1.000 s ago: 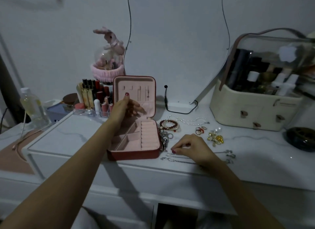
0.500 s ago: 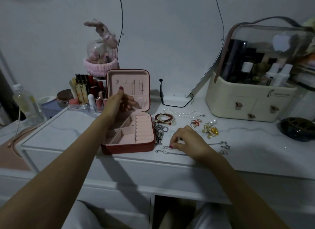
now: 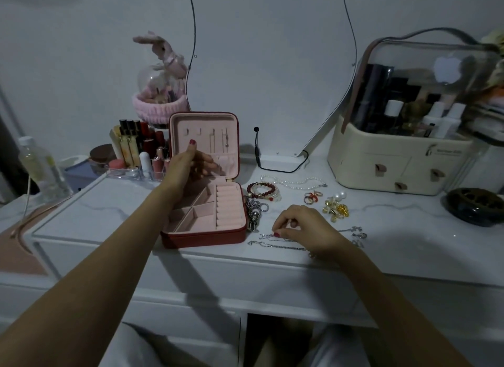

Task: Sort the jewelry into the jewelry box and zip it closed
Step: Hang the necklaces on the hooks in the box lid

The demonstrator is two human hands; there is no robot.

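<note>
A dim room with a plain pale wall behind a white marble-patterned vanity top; a curvy frameless mirror leans at the back, a cream cosmetics case to its right, lipsticks in a clear organizer left

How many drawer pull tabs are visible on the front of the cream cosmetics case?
3. On the cream plastic cosmetics case, one brown pull tab sits upper left, another upper right, and the third lower, between them. More may be hidden on other sides.
</note>
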